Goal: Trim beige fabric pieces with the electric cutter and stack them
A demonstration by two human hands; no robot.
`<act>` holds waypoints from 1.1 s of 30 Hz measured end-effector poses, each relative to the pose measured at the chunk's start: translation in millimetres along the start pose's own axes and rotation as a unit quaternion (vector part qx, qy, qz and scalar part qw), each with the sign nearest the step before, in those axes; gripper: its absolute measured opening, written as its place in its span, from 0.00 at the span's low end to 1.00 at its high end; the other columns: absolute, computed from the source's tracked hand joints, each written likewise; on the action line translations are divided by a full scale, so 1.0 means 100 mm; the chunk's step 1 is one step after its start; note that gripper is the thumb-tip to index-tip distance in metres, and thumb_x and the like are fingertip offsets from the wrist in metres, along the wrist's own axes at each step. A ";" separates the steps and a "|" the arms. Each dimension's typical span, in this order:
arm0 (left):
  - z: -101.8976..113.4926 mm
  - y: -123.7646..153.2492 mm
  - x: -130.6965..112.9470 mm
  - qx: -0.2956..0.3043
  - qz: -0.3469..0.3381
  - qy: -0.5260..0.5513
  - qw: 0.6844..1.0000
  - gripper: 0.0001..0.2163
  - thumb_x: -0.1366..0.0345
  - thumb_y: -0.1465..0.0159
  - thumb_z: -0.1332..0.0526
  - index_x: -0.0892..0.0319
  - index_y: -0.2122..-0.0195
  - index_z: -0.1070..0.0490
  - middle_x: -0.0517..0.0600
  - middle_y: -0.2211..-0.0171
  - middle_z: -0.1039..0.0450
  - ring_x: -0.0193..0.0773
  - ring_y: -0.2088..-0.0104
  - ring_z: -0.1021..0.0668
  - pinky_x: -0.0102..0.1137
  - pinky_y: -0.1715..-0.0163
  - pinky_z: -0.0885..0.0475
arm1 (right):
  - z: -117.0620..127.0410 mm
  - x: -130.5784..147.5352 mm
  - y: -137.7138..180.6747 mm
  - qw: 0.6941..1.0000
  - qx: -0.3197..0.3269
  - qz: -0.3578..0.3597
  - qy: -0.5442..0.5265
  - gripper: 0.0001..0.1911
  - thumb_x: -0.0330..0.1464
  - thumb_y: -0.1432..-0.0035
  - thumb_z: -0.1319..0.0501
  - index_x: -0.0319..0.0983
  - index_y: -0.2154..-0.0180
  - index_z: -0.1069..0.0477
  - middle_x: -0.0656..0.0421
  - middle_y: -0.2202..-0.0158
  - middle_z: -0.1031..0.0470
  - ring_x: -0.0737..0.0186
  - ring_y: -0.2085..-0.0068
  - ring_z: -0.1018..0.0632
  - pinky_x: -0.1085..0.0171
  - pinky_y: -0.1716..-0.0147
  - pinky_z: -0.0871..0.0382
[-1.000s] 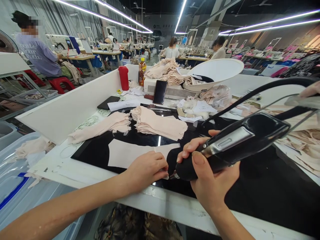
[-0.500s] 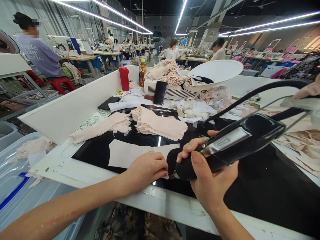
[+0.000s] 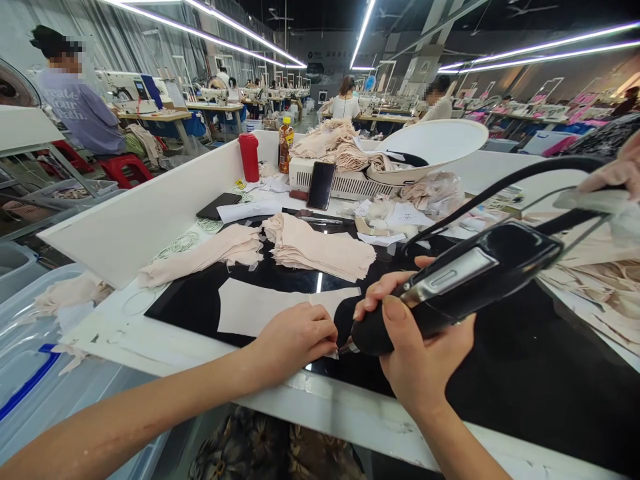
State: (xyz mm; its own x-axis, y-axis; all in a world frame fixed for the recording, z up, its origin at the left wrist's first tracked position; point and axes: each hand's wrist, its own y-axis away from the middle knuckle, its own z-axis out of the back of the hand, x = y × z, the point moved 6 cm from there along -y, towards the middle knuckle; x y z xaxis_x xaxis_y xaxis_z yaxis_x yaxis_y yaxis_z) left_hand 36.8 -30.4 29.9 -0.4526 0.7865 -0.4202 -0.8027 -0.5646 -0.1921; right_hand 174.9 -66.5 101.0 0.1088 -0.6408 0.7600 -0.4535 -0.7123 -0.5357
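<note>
My right hand (image 3: 420,347) is closed round a black corded hand tool (image 3: 465,280), its metal tip down on the black work surface (image 3: 525,373). My left hand (image 3: 295,337) lies curled beside that tip, fingertips pinching the near corner of a flat pale beige fabric piece (image 3: 255,310). Behind this piece lies a stack of beige fabric pieces (image 3: 320,248), with a second beige pile (image 3: 210,250) to its left. The tool's black cable (image 3: 500,190) arcs up to the right.
White panel walls (image 3: 135,220) fence the table. At the back stand a red bottle (image 3: 249,157), a drink bottle (image 3: 285,143), a leaning phone (image 3: 320,185), a white box under fabric heaps (image 3: 345,181) and a white bowl-shaped shade (image 3: 435,143). Another person's hand (image 3: 615,170) shows at the right edge. Clear bins (image 3: 30,333) stand at the left.
The tool has dropped slightly and its tip has edged closer to my left fingertips. My left hand has hardly moved.
</note>
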 end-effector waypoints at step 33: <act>-0.01 0.02 0.01 -0.006 0.007 0.012 1.000 0.04 0.66 0.30 0.30 0.58 0.59 0.24 0.48 0.60 0.24 0.41 0.58 0.23 0.33 0.57 0.30 | -0.02 -0.02 0.02 0.999 -0.006 -0.013 0.030 0.23 0.31 0.43 0.27 0.46 0.51 0.34 0.65 0.67 0.23 0.65 0.73 0.23 0.65 0.77 0.25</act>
State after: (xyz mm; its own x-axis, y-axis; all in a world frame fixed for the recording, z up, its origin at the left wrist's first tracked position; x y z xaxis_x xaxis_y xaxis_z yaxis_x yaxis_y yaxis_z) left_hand 35.2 -30.6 28.5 -0.4539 0.7723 -0.4445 -0.7918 -0.5784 -0.1964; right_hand 172.2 -66.3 99.4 0.0668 -0.6031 0.7948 -0.4613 -0.7250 -0.5114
